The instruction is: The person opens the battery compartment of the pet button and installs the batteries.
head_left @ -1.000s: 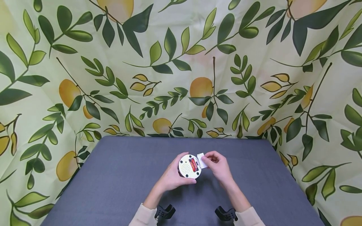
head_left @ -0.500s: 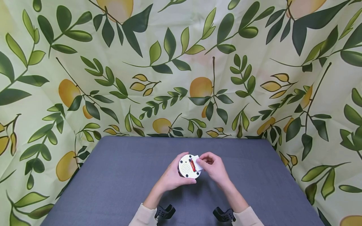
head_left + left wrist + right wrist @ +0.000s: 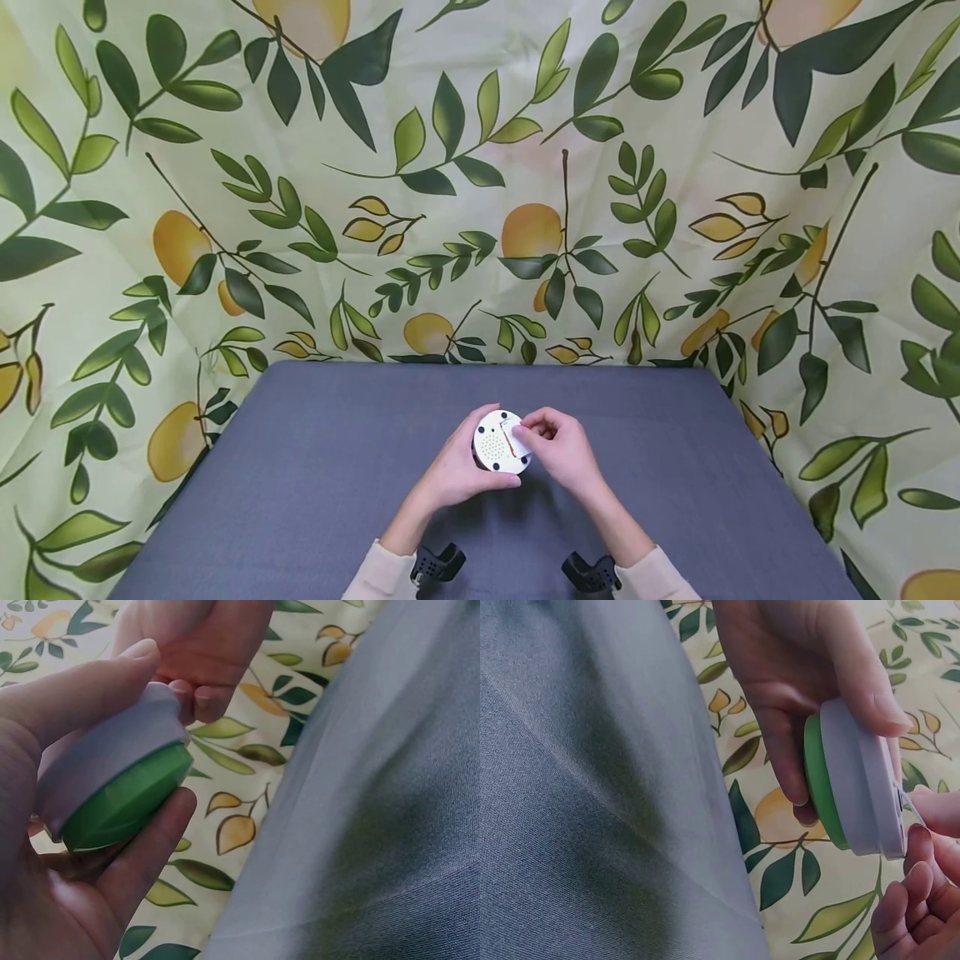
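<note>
A round white device with a green top [image 3: 131, 796] is gripped at its rim by my left hand [image 3: 459, 468], thumb on one side and fingers on the other. Its white underside [image 3: 491, 448], with speaker holes and small dark feet, faces me in the head view. My right hand [image 3: 564, 450] pinches a white battery cover [image 3: 514, 437] between thumb and index finger. The cover lies tilted over the battery slot, and a thin red strip of battery [image 3: 509, 444] shows along its left edge. In the right wrist view, the cover's edge [image 3: 913, 810] stands slightly off the underside.
Below the hands spreads a table with a dark grey cloth [image 3: 337, 467]. A leaf-and-fruit patterned curtain [image 3: 450, 208] hangs behind it and at both sides. Black straps [image 3: 438, 563] sit at both wrists, beside pale sleeves.
My right hand has moved left with the battery cover, from beside the device to over its battery slot. The batteries are now mostly covered. My left hand and the device have stayed put.
</note>
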Action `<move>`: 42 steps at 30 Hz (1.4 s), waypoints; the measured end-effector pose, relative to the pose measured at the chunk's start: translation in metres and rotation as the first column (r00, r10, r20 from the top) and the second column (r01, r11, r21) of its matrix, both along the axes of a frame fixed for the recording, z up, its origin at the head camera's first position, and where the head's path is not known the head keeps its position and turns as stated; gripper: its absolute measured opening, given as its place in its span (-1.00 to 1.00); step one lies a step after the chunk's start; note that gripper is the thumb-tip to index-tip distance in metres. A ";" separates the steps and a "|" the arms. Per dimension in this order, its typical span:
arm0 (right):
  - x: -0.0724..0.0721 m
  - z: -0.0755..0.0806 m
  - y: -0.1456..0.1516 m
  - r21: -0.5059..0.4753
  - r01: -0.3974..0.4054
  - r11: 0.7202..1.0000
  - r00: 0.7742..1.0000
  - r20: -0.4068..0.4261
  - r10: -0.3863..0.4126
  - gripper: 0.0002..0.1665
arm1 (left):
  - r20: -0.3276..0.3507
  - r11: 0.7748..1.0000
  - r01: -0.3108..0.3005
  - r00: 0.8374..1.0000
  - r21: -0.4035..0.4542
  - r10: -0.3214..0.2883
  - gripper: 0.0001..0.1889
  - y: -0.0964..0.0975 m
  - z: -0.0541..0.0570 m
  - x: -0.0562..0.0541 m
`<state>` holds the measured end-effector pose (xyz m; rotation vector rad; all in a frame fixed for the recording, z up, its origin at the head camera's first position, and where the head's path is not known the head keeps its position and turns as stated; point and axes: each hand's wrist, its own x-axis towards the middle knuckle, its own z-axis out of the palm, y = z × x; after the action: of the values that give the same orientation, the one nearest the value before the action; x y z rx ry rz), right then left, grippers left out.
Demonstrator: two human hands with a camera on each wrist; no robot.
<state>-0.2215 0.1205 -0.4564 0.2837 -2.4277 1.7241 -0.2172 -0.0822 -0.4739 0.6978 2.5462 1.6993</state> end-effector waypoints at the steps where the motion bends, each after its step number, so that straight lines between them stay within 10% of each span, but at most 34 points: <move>1: 0.000 0.000 -0.001 0.007 0.011 1.000 1.000 -0.004 -0.011 -0.88 | -0.002 1.000 0.000 1.000 -0.003 0.000 0.07 0.000 -0.001 0.000; 42: 0.003 -0.011 -0.011 0.106 0.075 0.992 0.964 -0.262 -0.045 -0.88 | 0.015 1.000 0.000 1.000 0.015 0.000 0.06 -0.001 0.000 0.000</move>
<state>-0.2184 0.1094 -0.4672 0.4171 -2.3215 1.4247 -0.2173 -0.0828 -0.4735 0.6837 2.5264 1.7185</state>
